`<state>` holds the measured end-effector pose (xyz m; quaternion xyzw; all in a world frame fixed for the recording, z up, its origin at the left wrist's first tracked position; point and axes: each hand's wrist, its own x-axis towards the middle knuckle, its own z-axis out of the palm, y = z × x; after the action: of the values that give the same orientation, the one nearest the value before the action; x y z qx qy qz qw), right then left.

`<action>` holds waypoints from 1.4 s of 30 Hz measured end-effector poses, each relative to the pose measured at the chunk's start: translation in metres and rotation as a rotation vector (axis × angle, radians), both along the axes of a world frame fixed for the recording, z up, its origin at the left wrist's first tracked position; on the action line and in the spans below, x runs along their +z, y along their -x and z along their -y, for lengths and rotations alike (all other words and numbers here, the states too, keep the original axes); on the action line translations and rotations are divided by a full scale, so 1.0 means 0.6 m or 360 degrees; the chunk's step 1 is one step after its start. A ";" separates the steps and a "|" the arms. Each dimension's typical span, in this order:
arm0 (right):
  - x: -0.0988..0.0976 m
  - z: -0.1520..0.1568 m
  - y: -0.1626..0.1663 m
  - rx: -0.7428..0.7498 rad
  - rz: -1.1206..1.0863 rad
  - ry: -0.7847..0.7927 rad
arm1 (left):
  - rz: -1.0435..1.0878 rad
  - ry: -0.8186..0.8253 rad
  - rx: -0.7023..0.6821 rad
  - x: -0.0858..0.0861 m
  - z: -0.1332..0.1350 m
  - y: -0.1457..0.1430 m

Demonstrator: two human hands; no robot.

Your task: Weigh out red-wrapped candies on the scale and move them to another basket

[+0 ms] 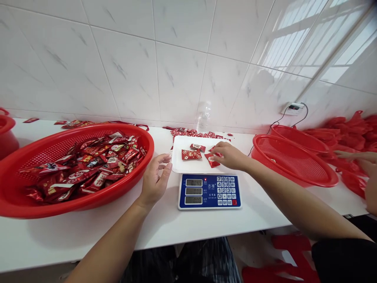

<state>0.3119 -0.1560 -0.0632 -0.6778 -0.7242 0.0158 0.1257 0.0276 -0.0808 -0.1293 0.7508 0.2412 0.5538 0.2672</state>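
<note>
A digital scale [209,191] with a blue keypad panel stands on the white table, and its white weighing tray [184,167] bears several small red snack packets [191,154]. My right hand [228,156] reaches over the tray's right side, fingers bent down and closed on a red packet [212,160]. Part of that packet is hidden under the fingers. Beside the tray's left edge is my left hand [156,177], fingers loosely curled and thumb apart, with nothing visible in it. To its left, a big red basket [129,196] holds many red snack packets [94,169].
Red baskets [294,157] stand right of the scale, near a pile of red mesh bags [347,133]. Another person's hand [359,157] is at the right edge. A clear bottle [203,120] and red patterned packets [191,133] lie behind the tray. A cabled socket [293,108] is on the wall.
</note>
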 end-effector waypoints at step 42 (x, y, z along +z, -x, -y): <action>0.070 -0.198 0.134 0.0337 -0.0474 -0.0080 | -0.0181 -0.0283 -0.0065 -0.002 0.004 0.013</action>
<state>0.2312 -0.0373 -0.0212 -0.5845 -0.7651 0.1112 0.2461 0.0199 -0.0830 -0.1307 0.8066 0.1906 0.5238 0.1968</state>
